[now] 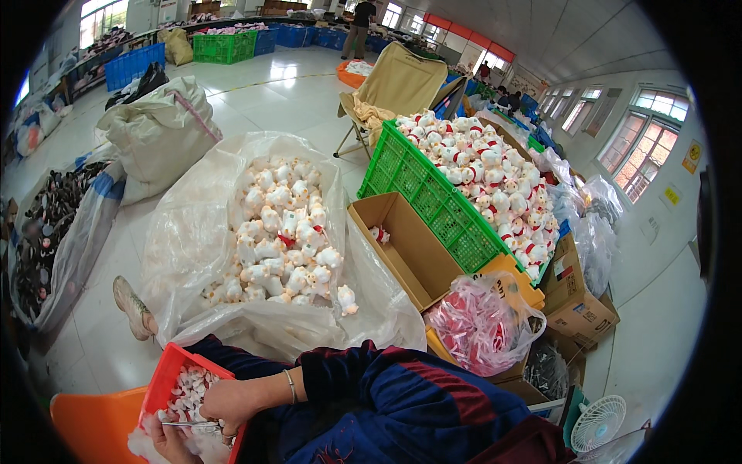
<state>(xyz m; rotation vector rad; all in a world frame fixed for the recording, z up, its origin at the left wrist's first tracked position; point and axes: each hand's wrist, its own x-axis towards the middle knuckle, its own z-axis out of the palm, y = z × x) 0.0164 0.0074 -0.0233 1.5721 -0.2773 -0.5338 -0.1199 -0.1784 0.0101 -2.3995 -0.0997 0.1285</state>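
Note:
My right hand (230,404), with a bangle at the wrist, is closed over a red bin (165,370) in my lap. A slim metal tool like forceps (188,424) runs from it toward my left hand (171,444). My left fingers are closed at the tool's tip, around something I cannot make out. White fluffy stuffing (144,443) lies beside them. Small white plush pieces (192,390) partly fill the bin. In front of me, a large clear plastic bag (182,224) lies spread open with a heap of white plush toys (282,240) on it.
A green crate (421,197) heaped with white toys with red bands stands right, beside an open cardboard box (410,255). Nearer is a bag of pink-red strips (483,325). A white sack (158,135) and a bag of dark pieces (58,232) stand left. A folding chair (398,85) is beyond.

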